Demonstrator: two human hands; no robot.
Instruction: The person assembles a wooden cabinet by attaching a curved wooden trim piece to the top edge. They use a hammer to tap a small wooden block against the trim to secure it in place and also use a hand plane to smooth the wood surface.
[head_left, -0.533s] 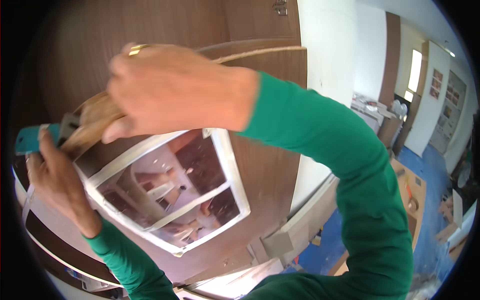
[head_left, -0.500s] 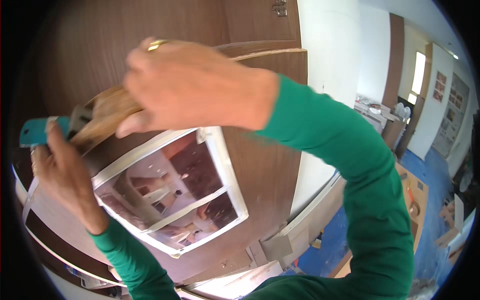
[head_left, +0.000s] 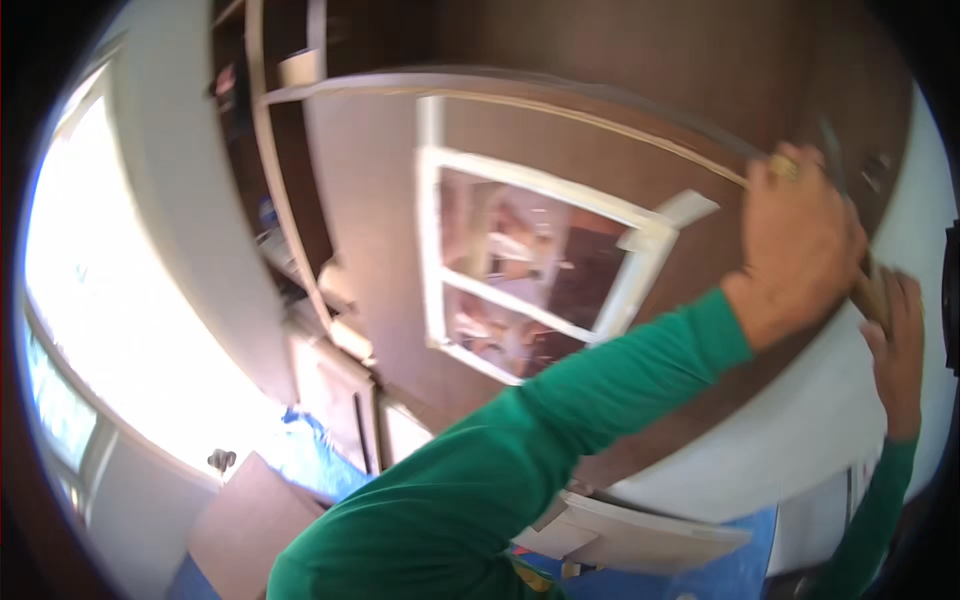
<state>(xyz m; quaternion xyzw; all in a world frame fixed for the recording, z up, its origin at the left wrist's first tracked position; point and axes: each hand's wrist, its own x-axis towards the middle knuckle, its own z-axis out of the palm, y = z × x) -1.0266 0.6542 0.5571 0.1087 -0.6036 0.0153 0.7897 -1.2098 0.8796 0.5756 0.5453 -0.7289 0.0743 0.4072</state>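
My left hand (head_left: 800, 240), with a gold ring on one finger, curls over what looks like a wooden hand plane at the right. The wooden body (head_left: 872, 298) of this hand plane shows between my hands; much of it is hidden and blurred. Farther right, my right hand (head_left: 898, 345) closes round its near end, thumb on the left side. The tool is at the right end of a long pale edge (head_left: 600, 118) on a brown wood panel (head_left: 380, 210). A white-taped frame (head_left: 540, 180) with reflecting panes lies on this panel, left of my hands.
Brown shelving (head_left: 285, 160) stands at the left, beside a bright window (head_left: 110, 280). Lower down are a brown board (head_left: 245, 520), blue plastic (head_left: 315, 450) and pale boards (head_left: 640, 535) over blue floor covering (head_left: 740, 550). A white wall (head_left: 730, 450) lies beyond the panel's right edge.
The view has swung left, showing the window and shelving. Both hands have gone from the left side of the picture to the right, still on the wooden hand plane.
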